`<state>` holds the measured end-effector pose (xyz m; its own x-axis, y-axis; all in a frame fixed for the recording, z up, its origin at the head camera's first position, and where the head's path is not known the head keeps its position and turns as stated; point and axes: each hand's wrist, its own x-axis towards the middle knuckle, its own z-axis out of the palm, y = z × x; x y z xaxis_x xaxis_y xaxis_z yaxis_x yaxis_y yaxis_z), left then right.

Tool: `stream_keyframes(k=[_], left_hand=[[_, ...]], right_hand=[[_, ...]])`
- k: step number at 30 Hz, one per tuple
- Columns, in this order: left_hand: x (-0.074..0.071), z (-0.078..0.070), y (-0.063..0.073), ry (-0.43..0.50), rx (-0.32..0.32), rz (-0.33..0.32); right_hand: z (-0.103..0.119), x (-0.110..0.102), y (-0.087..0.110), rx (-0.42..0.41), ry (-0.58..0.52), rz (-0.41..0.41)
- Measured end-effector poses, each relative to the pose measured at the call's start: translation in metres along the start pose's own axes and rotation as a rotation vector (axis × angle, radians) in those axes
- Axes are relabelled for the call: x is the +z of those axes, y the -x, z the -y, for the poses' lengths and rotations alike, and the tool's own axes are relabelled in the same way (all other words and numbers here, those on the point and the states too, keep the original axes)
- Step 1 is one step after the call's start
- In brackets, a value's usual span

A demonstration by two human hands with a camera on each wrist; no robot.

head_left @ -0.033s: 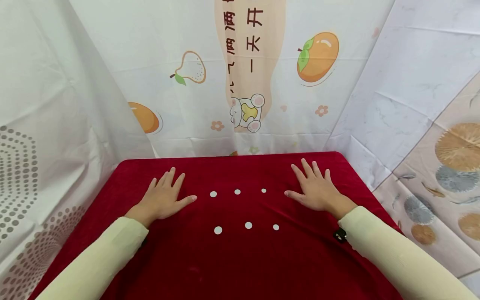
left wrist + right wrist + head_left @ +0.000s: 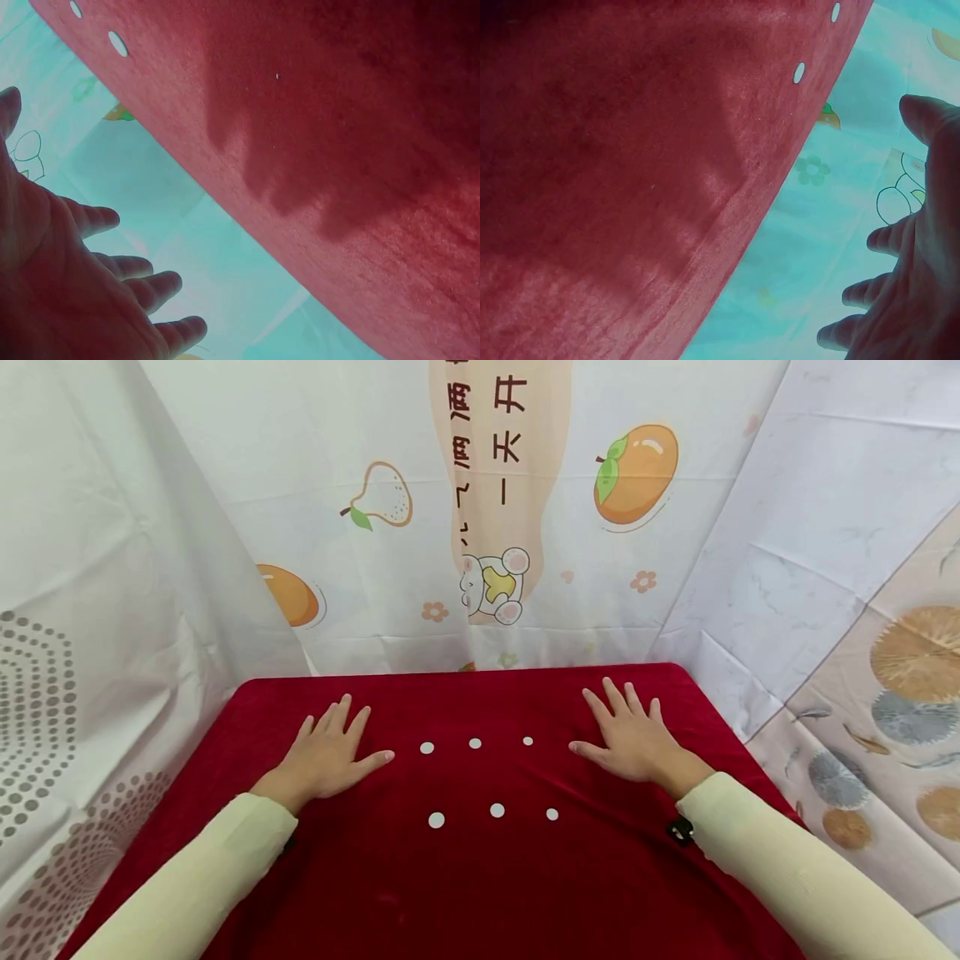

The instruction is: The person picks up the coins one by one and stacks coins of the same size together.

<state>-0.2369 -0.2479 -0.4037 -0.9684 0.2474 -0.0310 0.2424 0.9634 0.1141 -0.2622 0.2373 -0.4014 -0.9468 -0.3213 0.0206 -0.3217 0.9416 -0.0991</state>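
Note:
My left hand (image 2: pixel 326 754) is held palm down over the left part of a red cloth (image 2: pixel 480 893), its fingers spread and holding nothing. On the other side my right hand (image 2: pixel 632 737) is likewise spread, palm down, with nothing in it. Shadows of fingers fall on the cloth in both wrist views, apart from the hands. Between the hands lie several small flat white discs in two rows. A front-row disc (image 2: pixel 437 820) and a back-row disc (image 2: pixel 427 748) are nearest the left thumb; a smaller disc (image 2: pixel 528 741) is nearest the right thumb.
The red cloth covers a table whose far edge meets a white curtain (image 2: pixel 300 502) printed with fruit. Patterned curtains hang at the left and right too. A small black object (image 2: pixel 680 831) shows at the right cuff. Slight creases run across the cloth near the right hand.

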Motion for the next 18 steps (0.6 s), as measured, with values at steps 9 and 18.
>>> stream_keyframes(k=[9, 18], left_hand=[[0.007, -0.004, -0.003, 0.036, 0.006, 0.004], [0.013, -0.015, -0.003, 0.09, 0.053, -0.058]], right_hand=[[0.002, 0.002, 0.0, -0.017, -0.024, -0.006], [0.025, 0.011, -0.004, -0.097, -0.087, -0.064]])
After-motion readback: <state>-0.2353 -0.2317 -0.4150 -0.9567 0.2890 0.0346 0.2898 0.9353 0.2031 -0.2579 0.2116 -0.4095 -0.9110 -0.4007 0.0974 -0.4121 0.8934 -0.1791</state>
